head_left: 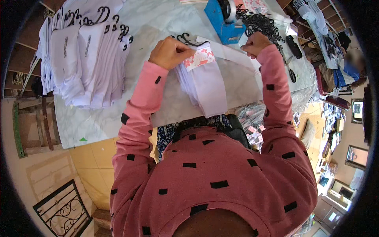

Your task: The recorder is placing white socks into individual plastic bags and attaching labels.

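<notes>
My left hand [169, 53] pinches the left edge of a white paper label with a pink-red floral print [199, 59]. The label wraps the top of a small stack of white socks [207, 87], which lies near the table's front edge. Black plastic hooks [183, 38] stick out beyond the label. To the right, my right hand [256, 44] is closed, thumb and fingers pressed together; whatever is in them is too small to make out. It hovers just beside a blue tape dispenser [232, 32]. A pale flat strip [233, 55] lies on the table between my hands.
Many white socks with black hooks [87, 63] are piled on the marbled table [142, 98] at left. Loose black hooks [260, 25] form a heap behind my right hand. Scissors [291, 73] and a black object [294, 46] lie at right. Clear plastic wrap [304, 93] covers the right edge.
</notes>
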